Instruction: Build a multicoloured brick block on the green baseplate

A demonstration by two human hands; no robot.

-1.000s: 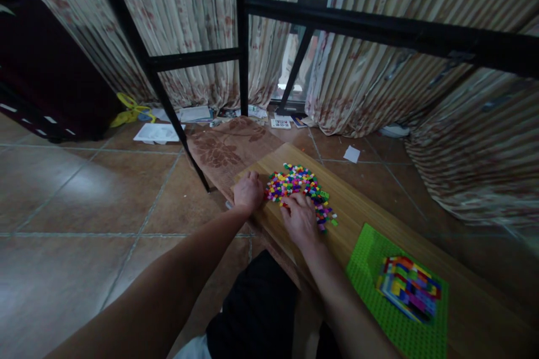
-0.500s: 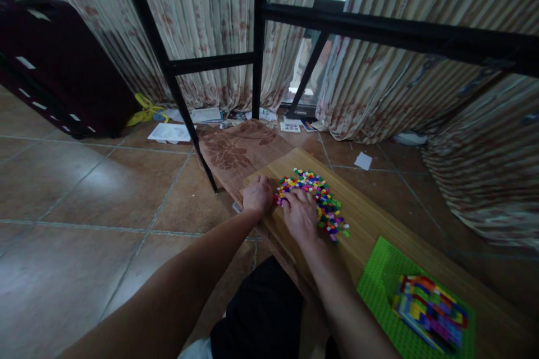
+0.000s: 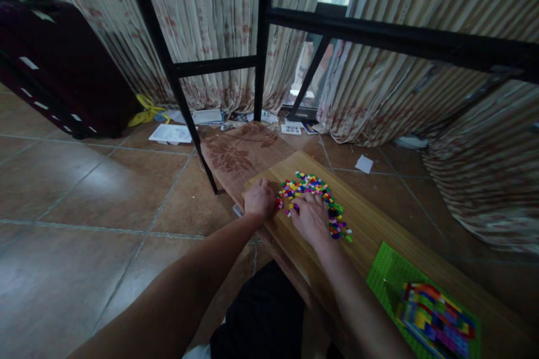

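A loose pile of small colourful toy bricks [image 3: 309, 181] is spread over a wooden board [image 3: 357, 219]. My left hand [image 3: 260, 200] rests at the pile's left edge, near the board's side. Its fingers are curled in, and whatever they may hold is hidden. Over the lower part of the pile, my right hand [image 3: 312, 217] reaches down with bent fingers and the thumb apart, touching the bricks. To the right lies a green studded baseplate [image 3: 385, 263], carrying a block of multicoloured bricks [image 3: 440, 314] that looks blurred.
The board lies on a brown patterned cloth [image 3: 236, 151]. A black metal frame [image 3: 261, 67] stands close ahead. At the left is a dark suitcase [image 3: 63, 67]; papers [image 3: 208, 117] and a white tray [image 3: 170, 134] lie on the tiled floor by the curtains [image 3: 210, 11].
My right hand has shifted slightly right over the pile, and more bare board and loose bricks show between the hands. My left hand stays in about the same place.
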